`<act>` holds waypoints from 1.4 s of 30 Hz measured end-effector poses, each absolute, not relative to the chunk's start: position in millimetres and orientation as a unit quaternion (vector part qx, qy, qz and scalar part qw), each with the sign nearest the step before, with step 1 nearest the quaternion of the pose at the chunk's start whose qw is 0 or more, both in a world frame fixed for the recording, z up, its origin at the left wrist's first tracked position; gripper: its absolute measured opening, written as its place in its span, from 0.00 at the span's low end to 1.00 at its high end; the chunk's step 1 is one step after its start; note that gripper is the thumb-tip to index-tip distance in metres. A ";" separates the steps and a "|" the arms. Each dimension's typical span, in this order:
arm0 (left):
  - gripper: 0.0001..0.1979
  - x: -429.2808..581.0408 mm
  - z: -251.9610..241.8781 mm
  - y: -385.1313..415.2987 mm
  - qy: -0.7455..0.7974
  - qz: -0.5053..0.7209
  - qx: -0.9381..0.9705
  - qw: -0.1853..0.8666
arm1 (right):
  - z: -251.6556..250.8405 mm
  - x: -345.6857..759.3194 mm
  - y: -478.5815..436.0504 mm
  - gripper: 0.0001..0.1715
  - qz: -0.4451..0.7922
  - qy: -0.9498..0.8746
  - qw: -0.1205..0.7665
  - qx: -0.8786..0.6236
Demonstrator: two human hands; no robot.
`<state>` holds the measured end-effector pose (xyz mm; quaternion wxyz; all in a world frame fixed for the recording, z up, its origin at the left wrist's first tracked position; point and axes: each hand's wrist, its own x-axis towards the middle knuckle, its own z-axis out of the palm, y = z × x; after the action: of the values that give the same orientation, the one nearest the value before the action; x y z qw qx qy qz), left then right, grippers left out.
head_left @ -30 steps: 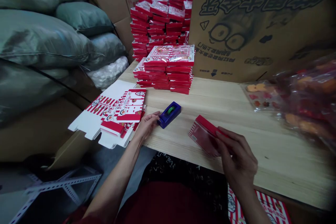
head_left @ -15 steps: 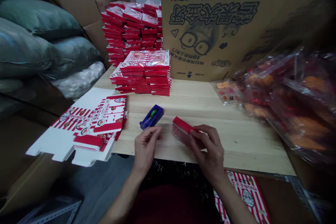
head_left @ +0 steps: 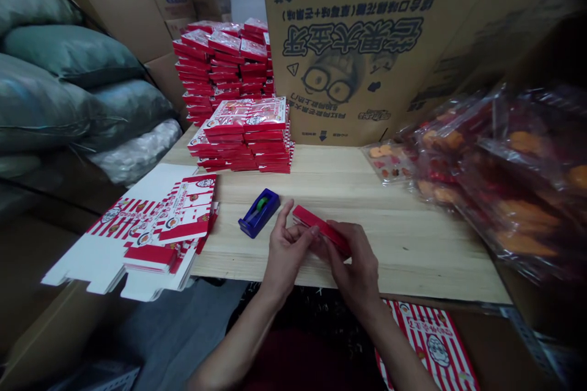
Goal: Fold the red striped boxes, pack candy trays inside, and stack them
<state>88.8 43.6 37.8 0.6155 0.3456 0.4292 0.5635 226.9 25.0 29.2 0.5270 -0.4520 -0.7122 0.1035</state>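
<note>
In the head view, my right hand [head_left: 355,263] grips a slim red box [head_left: 321,226] by its near right end, thumb and fingers on either side. The box is tilted just above the wooden table. My left hand [head_left: 287,256] is at the box's left part, thumb pressed on its front and index finger stretched upward. Any small piece between the left fingertips is too small to make out. Left of the box stands a blue tape dispenser [head_left: 259,214] with a green-cored roll, apart from both hands.
Flat red-and-white cartons [head_left: 183,208] lie at the table's left. Stacked red boxes [head_left: 250,134] stand behind, beside a large cardboard carton [head_left: 348,49]. Clear bags with orange pieces [head_left: 518,195] crowd the right. A striped sheet [head_left: 431,342] lies below the table's front edge.
My left hand has moved right, from beside the tape dispenser to the red box, and its index finger has straightened. My right hand still holds the box. The view has shifted slightly.
</note>
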 end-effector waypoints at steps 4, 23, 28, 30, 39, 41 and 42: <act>0.50 81.9 35.3 50.4 0.441 0.523 0.367 0.631 | 28.7 237.2 26.5 0.34 0.111 -0.764 0.479 -0.419; 0.41 -138.8 0.5 70.8 0.756 0.248 0.606 0.015 | 12.5 266.1 50.6 0.32 0.015 -0.785 0.450 -0.425; 0.39 -175.2 -31.3 78.4 0.812 0.052 0.581 -0.011 | -47.8 264.5 134.3 0.19 -0.030 -0.807 0.417 -0.418; 0.32 -171.8 -27.7 77.3 0.821 0.019 0.571 0.004 | -72.4 266.0 164.2 0.19 -0.027 -0.810 0.399 -0.428; 0.28 -175.5 4.8 64.2 0.858 -0.046 0.511 0.019 | -124.2 257.9 269.2 0.15 0.049 -0.789 0.387 -0.475; 0.27 -178.0 6.7 60.9 0.859 -0.028 0.510 -0.018 | -123.0 253.0 289.4 0.18 0.081 -0.786 0.386 -0.475; 0.27 -178.9 7.6 59.0 0.861 -0.014 0.507 -0.044 | -121.1 250.6 296.9 0.18 0.099 -0.784 0.387 -0.475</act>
<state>-178.9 59.0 7.6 -0.0436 0.5071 0.8607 -0.0135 250.6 296.9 -121.1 0.3867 -0.4754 -0.7840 0.0989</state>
